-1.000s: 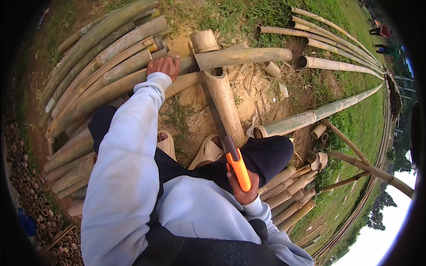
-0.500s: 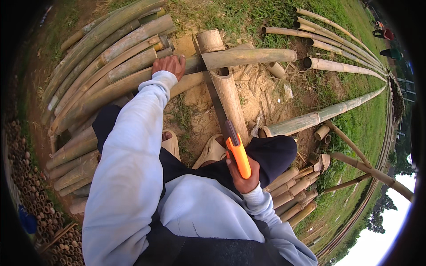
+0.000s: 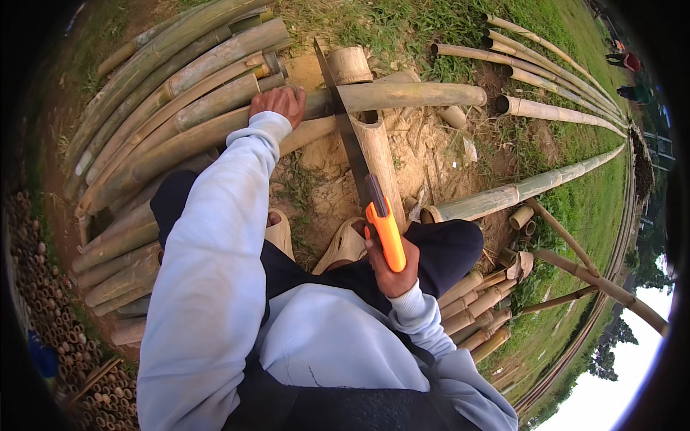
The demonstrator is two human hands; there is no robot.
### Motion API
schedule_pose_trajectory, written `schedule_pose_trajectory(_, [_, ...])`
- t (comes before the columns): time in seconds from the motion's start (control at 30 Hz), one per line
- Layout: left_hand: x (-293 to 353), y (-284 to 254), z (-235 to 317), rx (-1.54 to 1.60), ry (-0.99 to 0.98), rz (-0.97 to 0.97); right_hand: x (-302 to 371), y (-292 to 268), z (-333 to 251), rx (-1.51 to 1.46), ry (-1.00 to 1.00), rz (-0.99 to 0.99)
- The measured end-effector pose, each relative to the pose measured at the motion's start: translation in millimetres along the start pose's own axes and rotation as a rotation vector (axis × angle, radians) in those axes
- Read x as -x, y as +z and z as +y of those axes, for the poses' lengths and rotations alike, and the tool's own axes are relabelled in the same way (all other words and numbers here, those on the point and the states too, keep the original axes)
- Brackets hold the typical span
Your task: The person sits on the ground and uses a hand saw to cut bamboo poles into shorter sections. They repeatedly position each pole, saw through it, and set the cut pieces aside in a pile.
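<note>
In my right hand (image 3: pixel 399 271), fingers wrapped round its orange handle, is a hand saw (image 3: pixel 348 136). Its long dark blade points away from me and lies across a bamboo pole (image 3: pixel 417 94). My left hand (image 3: pixel 279 107) is closed over the same pole, left of the blade. The pole runs roughly crosswise and rests over shorter bamboo pieces. Beneath it, a thick hollow bamboo length (image 3: pixel 377 154) extends toward me, and a short bamboo stump (image 3: pixel 350 65) stands just beyond. How deep the blade sits in the pole cannot be made out.
Stacked bamboo poles (image 3: pixel 194 79) fill the left side. Long poles (image 3: pixel 560 110) lie on grass at the right, with cut lengths (image 3: pixel 474 309) beside my right knee. Sawdust-covered ground (image 3: pixel 316 172) surrounds my sandals (image 3: pixel 343 244). A bamboo frame (image 3: pixel 604 281) stands at right.
My right hand and the saw have slid a little away from me, the blade tip reaching farther past the pole. The left hand keeps its place on the pole.
</note>
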State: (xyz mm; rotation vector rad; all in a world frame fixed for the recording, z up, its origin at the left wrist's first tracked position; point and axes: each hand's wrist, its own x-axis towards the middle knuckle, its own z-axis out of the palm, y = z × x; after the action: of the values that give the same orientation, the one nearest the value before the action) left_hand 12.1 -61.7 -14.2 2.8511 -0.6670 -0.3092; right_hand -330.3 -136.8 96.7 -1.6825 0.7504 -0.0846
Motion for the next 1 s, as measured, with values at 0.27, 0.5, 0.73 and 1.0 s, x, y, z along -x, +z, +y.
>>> schedule_pose_trajectory(0.27, [3, 1, 6, -0.026, 0.04, -0.006, -88, 23, -10, 0.039, -0.16, 0.019])
schedule_pose_trajectory(0.5, [-9, 14, -7, -0.072, 0.117, 0.003, -77, 35, -14, -0.099, -0.186, 0.103])
schedule_pose_trajectory(0.73, [-12, 1, -2, -0.014, 0.002, -0.087, -25, -36, -52, -0.047, -0.404, 0.351])
schedule_pose_trajectory(1.0, [-6, -3, -2, 0.037, -0.037, -0.104, -20, -85, -30, -0.046, -0.32, 0.72])
